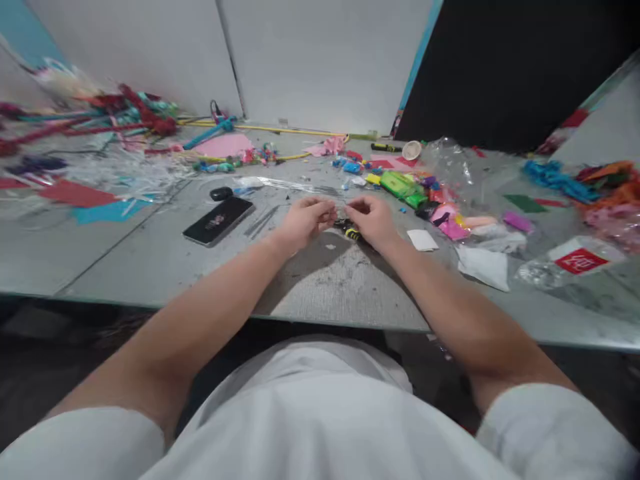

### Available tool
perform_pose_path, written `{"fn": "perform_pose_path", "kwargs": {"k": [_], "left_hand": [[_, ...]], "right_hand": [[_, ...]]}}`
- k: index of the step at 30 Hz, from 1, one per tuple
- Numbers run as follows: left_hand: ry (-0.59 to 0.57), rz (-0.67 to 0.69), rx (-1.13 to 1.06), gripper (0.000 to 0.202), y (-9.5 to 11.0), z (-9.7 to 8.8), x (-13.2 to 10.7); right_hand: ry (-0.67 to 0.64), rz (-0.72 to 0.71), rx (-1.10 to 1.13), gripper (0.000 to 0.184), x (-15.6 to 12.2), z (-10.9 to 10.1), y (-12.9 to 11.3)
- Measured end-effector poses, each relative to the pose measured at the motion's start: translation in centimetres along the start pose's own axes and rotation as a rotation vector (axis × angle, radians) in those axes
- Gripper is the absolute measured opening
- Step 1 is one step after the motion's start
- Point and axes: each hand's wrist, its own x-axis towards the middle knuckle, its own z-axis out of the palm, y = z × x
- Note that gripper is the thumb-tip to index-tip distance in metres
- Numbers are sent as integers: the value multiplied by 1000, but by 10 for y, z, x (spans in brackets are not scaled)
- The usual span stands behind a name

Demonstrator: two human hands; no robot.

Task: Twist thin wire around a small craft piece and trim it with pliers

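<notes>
Bench point(325, 287), grey and scuffed, littered along its back and both ends. A person in a white short-sleeved top works at its near edge, forearms reaching in. Left hand point(307, 221): fingers curled, thumb and forefinger drawn close. Right hand point(371, 223): just beside it, curled likewise, fingertips turned toward the left. I cannot tell what, if anything, either one pinches; too fine and blurred. Small tool with black-and-yellow handles point(351, 233) lies on the bench between the two, partly hidden by the right hand.

Writing: clear plastic bottle with a red label point(580, 261) lies on its side, far right; white lettering on the label, too smeared to read. Black slab-shaped phone point(219, 221), left of the hands, screen facing up, small pale marks on it, illegible. Bright green plastic packet point(399, 185), beyond the right hand; no print I can make out.

Also noted: small rounded black object point(221, 193) just behind the phone; folded white paper square point(423, 240) right of the right hand; round beige disc point(412, 151) at the back; red paper sheet point(77, 193) and torn blue paper point(113, 211), left, near tangled clear strips point(135, 170).
</notes>
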Motion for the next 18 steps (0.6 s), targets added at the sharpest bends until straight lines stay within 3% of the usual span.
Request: {"fn": "perform_pose_path", "kwargs": {"k": [9,18], "left_hand": [[32,6,-55,20,-9,5,-2],[71,-42,-91,24,-9,9,-4]], "right_hand": [[112,14,-152,28,-5,2,-6],[142,16,-87,27,-10,6,-10]]}}
